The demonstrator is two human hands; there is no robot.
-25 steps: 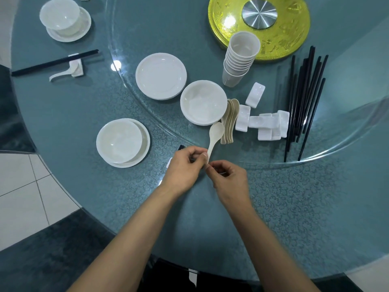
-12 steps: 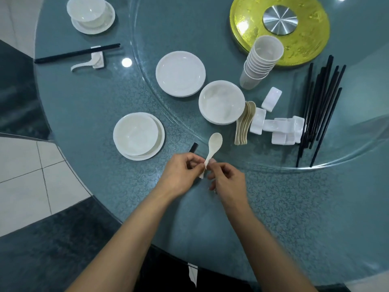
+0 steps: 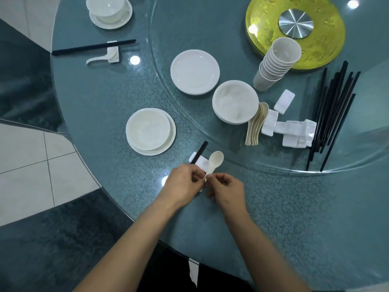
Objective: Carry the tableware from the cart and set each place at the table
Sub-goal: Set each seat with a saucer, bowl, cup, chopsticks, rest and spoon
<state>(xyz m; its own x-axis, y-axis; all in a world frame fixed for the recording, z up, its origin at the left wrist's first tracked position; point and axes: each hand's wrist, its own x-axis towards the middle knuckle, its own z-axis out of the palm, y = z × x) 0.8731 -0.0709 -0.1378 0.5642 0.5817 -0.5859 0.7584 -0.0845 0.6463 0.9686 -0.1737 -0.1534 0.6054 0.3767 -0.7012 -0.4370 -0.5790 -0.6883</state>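
Note:
A white spoon [image 3: 215,160] lies over a white rest [image 3: 201,162] near the table's front edge, its bowl pointing away from me. My right hand [image 3: 227,191] pinches the spoon's handle end. My left hand [image 3: 182,186] meets it at the same spot, fingers curled at the handle and the rest. Black chopsticks [image 3: 201,150] lie across the rest, mostly hidden under my left hand. A white bowl on a plate [image 3: 150,131] stands just left of the rest.
On the glass turntable [image 3: 273,163] stand a plate stack [image 3: 194,71], a bowl [image 3: 235,101], stacked cups [image 3: 277,62], spoons [image 3: 255,127], rests [image 3: 294,132], black chopsticks [image 3: 332,114] and a yellow hub [image 3: 294,28]. A set place [image 3: 109,11] lies far left.
The spoon has come down towards me and now lies on the rest. The view has shifted, so the rest and the chopstick tip show beyond my left hand.

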